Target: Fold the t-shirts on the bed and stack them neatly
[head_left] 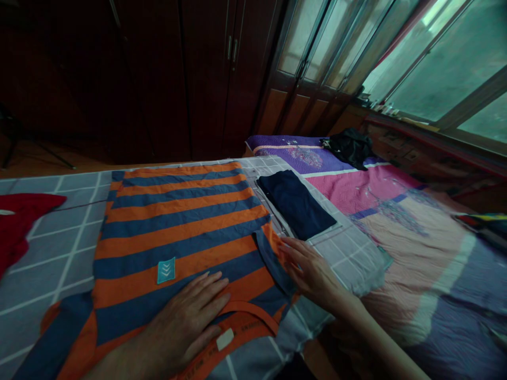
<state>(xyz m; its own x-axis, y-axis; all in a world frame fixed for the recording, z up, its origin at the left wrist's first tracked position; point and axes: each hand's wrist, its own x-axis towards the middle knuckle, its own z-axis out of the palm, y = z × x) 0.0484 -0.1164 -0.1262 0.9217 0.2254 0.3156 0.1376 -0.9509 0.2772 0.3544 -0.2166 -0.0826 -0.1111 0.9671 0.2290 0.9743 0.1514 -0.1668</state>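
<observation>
Striped shirt [174, 221] spread on grey checked cloth [344, 258], likely to keep it smooth. Left hand [192, 312] flat on top, grip loose, maybe steadying it. Right hand [311, 269] at sleeve [269, 258]; cannot tell if grip pinches.

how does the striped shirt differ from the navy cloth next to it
The striped shirt has orange and blue bands; the navy cloth looks plain. The shirt is spread out, while the navy cloth is folded into a compact rectangle. The shirt covers much more area than the cloth. Both lie on the grey checked cover.
</observation>
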